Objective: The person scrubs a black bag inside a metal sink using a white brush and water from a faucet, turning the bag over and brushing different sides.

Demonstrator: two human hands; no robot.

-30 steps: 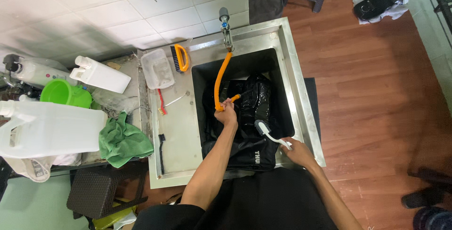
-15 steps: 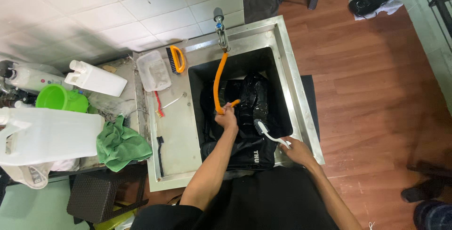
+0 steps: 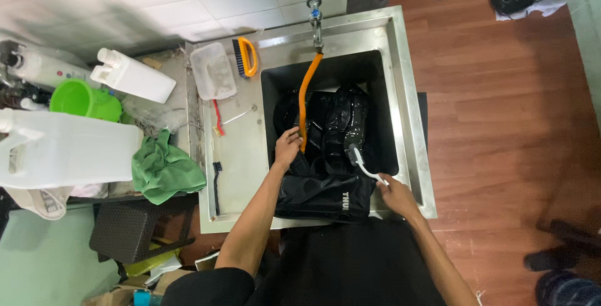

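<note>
A wet black bag [image 3: 325,155] lies in the steel sink [image 3: 410,124], its lower end draped over the front rim. An orange hose [image 3: 305,90] runs down from the tap [image 3: 314,11] onto the bag. My left hand [image 3: 288,146] grips the hose's lower end against the bag. My right hand [image 3: 391,190] holds a white brush [image 3: 363,163] by its handle, the bristle head resting on the bag's right side.
On the steel drainboard lie a clear plastic tub [image 3: 213,71], an orange-handled scrub brush [image 3: 245,57], a red toothbrush [image 3: 217,118] and a black brush [image 3: 216,184]. Left are a green cloth [image 3: 164,168], a green bowl [image 3: 84,100] and white jugs [image 3: 62,149]. Wooden floor lies to the right.
My left hand and the hose end have stayed on the bag, shifting only slightly. The white brush remains on the bag's right side. The view has drifted a little.
</note>
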